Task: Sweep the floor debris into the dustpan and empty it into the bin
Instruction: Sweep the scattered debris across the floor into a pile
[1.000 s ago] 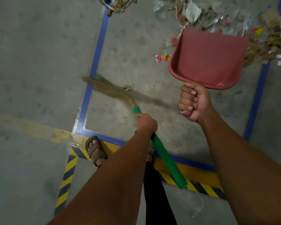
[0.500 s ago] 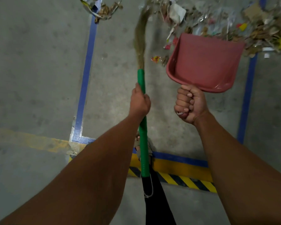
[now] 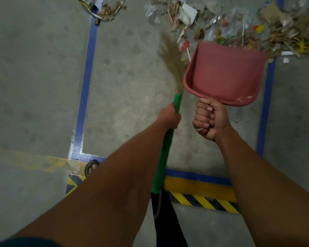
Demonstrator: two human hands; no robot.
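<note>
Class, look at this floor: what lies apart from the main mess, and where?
A small clump of dry leaves and foil scraps sits on the blue floor tape, far left of the big litter pile beyond the red plastic dustpan.

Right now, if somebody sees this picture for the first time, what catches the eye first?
Probably the red dustpan right of centre, gripped from below by the right hand, its open edge at a wide pile of litter along the top. Next, the green-handled broom held by the left hand, bristles beside the dustpan. Blue tape lines frame the grey floor.
</note>
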